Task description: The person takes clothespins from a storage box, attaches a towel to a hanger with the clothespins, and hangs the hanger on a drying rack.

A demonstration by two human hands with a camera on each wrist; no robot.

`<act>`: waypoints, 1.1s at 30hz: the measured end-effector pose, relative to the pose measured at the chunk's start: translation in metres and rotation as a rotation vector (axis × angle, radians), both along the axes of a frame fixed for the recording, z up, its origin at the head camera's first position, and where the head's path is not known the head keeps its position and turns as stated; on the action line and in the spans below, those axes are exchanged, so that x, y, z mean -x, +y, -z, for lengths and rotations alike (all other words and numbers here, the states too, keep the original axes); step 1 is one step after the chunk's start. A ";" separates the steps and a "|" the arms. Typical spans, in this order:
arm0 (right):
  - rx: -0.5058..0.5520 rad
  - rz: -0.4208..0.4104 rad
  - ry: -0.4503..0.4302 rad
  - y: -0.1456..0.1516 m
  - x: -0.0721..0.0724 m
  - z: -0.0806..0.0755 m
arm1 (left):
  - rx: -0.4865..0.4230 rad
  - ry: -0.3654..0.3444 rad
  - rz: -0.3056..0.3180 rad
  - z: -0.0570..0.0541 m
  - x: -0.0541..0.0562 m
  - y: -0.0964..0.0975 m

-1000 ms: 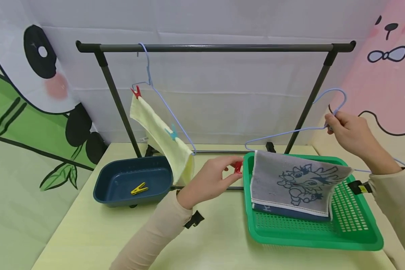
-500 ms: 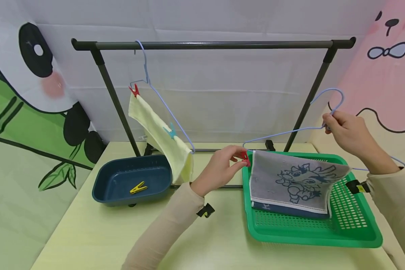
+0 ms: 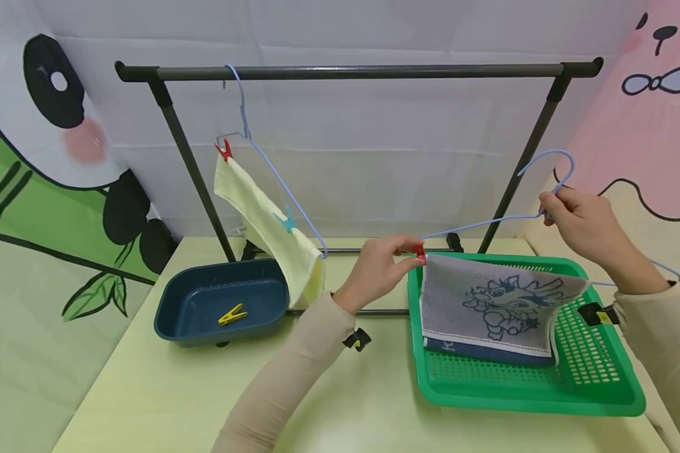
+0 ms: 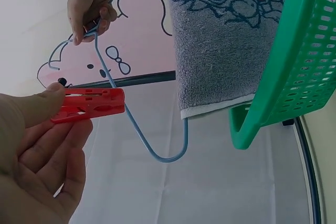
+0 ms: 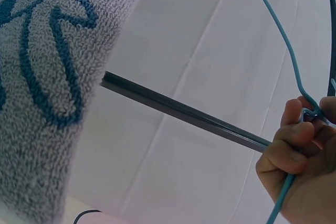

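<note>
Between thumb and fingers my left hand [image 3: 378, 270] pinches a red clothespin [image 3: 419, 253], held at the upper left corner of a grey towel [image 3: 459, 296] with a blue dragon drawing. In the left wrist view the clothespin [image 4: 94, 104] appears beside the blue wire hanger [image 4: 152, 150]. My right hand [image 3: 586, 229] grips that hanger [image 3: 487, 221] just below its hook, the hook pointing up. The towel is draped over the hanger's lower bar, above the green basket [image 3: 527, 406]. From the right wrist, curled fingers [image 5: 286, 153] show around the hanger wire.
A black rack [image 3: 362, 73] spans the back. From its bar hangs another blue hanger [image 3: 283, 179] with a yellow cloth [image 3: 272, 245], clipped by a red clothespin [image 3: 225, 150] and a blue clothespin [image 3: 286, 221]. A dark blue basin [image 3: 195, 302] holds a yellow clothespin [image 3: 233, 314].
My left hand has moved right and slightly up, bringing the red clothespin from beside the basket to the towel's upper left corner. My right hand stays nearly still with the hanger.
</note>
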State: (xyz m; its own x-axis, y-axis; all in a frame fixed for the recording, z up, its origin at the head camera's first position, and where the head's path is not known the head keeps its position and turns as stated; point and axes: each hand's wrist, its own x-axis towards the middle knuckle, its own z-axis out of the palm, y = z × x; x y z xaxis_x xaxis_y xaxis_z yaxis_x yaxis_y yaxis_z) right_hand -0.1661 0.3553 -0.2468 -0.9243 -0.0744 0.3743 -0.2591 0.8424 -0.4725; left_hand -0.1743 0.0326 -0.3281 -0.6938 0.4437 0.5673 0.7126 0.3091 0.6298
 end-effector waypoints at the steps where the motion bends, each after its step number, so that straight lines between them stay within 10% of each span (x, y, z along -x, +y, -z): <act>1: 0.002 -0.001 -0.001 0.000 0.000 0.000 | -0.004 0.002 0.002 -0.001 0.001 0.001; 33: -0.004 -0.012 0.000 -0.004 -0.005 0.000 | 0.072 -0.011 -0.003 -0.004 0.013 0.021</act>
State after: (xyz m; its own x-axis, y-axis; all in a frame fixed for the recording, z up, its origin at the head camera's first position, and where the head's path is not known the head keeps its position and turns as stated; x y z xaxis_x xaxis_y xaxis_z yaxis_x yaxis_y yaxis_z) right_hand -0.1611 0.3514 -0.2468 -0.9233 -0.0872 0.3741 -0.2696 0.8409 -0.4693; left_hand -0.1868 0.0539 -0.3245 -0.7009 0.4813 0.5265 0.7051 0.3560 0.6132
